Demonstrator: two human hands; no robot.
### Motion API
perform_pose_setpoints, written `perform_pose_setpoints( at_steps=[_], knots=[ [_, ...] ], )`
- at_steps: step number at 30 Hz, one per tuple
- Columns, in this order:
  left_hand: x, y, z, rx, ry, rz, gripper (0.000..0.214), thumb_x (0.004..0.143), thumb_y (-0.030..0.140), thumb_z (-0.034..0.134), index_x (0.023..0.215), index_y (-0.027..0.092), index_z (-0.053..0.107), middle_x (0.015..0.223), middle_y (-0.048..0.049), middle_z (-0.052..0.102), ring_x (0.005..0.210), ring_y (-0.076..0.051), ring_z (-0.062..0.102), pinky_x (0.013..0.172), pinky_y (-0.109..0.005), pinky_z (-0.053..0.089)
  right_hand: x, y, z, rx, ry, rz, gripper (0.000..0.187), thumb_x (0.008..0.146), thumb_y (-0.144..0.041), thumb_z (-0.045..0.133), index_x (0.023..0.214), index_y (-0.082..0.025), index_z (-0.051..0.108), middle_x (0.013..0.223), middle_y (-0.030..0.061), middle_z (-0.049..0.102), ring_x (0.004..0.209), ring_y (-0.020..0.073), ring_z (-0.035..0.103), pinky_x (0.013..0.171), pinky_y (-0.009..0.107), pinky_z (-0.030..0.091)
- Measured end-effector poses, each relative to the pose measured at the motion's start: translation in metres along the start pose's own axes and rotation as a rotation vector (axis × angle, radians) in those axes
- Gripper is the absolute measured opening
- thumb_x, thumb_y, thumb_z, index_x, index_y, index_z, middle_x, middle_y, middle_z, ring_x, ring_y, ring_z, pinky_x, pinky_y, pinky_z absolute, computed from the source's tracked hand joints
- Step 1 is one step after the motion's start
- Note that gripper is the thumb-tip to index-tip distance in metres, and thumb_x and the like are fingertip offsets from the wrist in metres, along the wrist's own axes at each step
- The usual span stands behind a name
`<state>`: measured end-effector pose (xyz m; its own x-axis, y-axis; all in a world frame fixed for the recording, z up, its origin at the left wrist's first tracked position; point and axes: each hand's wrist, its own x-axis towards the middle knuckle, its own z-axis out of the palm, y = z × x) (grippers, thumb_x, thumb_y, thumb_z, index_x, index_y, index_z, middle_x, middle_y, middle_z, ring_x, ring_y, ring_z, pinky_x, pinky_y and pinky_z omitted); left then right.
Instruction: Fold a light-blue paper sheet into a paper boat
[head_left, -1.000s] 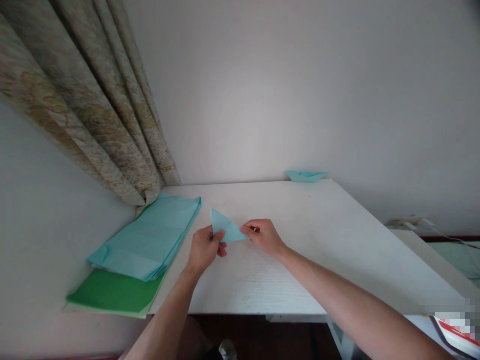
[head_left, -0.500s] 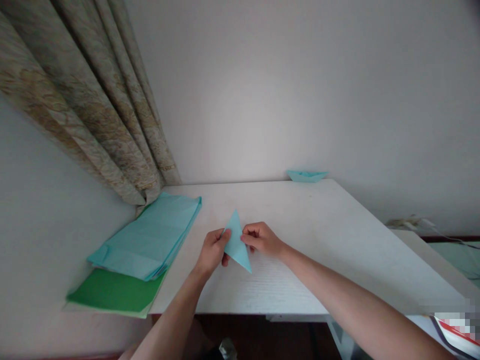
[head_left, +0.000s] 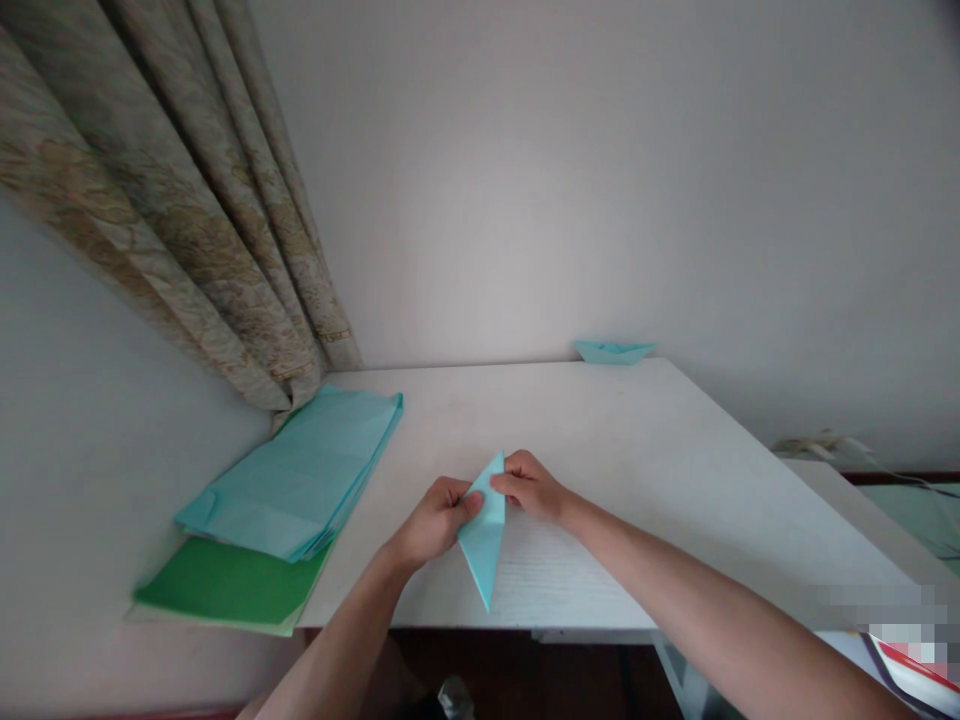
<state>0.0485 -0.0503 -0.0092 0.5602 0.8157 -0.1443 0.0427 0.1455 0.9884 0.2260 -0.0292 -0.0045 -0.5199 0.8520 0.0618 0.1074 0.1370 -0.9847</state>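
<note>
Pale-blue folded paper piece with pointed ends (head_left: 484,535) turning steeper and shifting nearer the person since the earlier frames

Both hands are gripping the piece over the table's front half, lower point aiming toward the person; whether it is touching the tabletop, cannot tell. Bare left hand (head_left: 433,522) is pinching the left edge, thumb lying on top and fingers going underneath, probably so the layers are staying together. Bare right hand (head_left: 534,490) is pinching the upper right edge with thumb and curled fingers, likely steadying the side opposite the left thumb. Lower end is hanging free of both hands.

White rectangular wood-grain table (head_left: 622,480) is lying beneath, giving open working room around the hands. Stack of large pale-blue paper sheets (head_left: 300,480) is resting on the left side, over a flat green sheet (head_left: 232,585), seemingly kept within left-hand reach yet clear of the work. Small pale-blue folded paper boat (head_left: 615,354) is standing at the far edge near the right corner, by the plain pale wall (head_left: 540,200), presumably parked out of the way. Patterned beige fabric curtain (head_left: 225,230) is hanging behind the stack.
</note>
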Motion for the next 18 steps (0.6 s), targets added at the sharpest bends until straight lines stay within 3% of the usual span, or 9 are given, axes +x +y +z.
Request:
perform_pose_setpoints(
  at_steps=[8, 14, 18],
  knots=[
    [-0.0002, -0.0079, 0.0003, 0.068, -0.059, 0.015, 0.05, 0.074, 0.062, 0.054, 0.055, 0.018, 0.04, 0.049, 0.0057, 0.031, 0.044, -0.006, 0.024, 0.042, -0.022, 0.017, 0.0022, -0.0004, -0.0057, -0.108, 0.143, -0.048, 0.057, 0.082, -0.062, 0.04, 0.044, -0.02, 0.034, 0.041, -0.0053, 0.029, 0.042, 0.0072, 0.025, 0.043, 0.025, 0.018],
    [0.0001, -0.0022, -0.0016, 0.177, -0.001, 0.056, 0.05, 0.076, 0.062, 0.052, 0.055, 0.018, 0.04, 0.051, 0.005, 0.031, 0.047, -0.008, 0.026, 0.044, -0.023, 0.019, 0.0048, 0.0007, -0.0023, 0.0, 0.182, 0.02, 0.064, 0.078, -0.069, 0.043, 0.039, -0.02, 0.033, 0.036, -0.0055, 0.028, 0.037, 0.0068, 0.024, 0.042, 0.025, 0.018],
    [-0.0013, 0.0008, -0.0048, 0.16, 0.01, 0.061, 0.05, 0.075, 0.062, 0.052, 0.055, 0.018, 0.041, 0.051, 0.0048, 0.031, 0.046, -0.007, 0.026, 0.044, -0.023, 0.019, 0.0084, 0.0027, -0.0031, 0.07, 0.247, -0.03, 0.072, 0.082, -0.073, 0.031, 0.033, -0.02, 0.034, 0.032, -0.003, 0.029, 0.034, 0.0074, 0.029, 0.041, 0.025, 0.021]
  ],
)
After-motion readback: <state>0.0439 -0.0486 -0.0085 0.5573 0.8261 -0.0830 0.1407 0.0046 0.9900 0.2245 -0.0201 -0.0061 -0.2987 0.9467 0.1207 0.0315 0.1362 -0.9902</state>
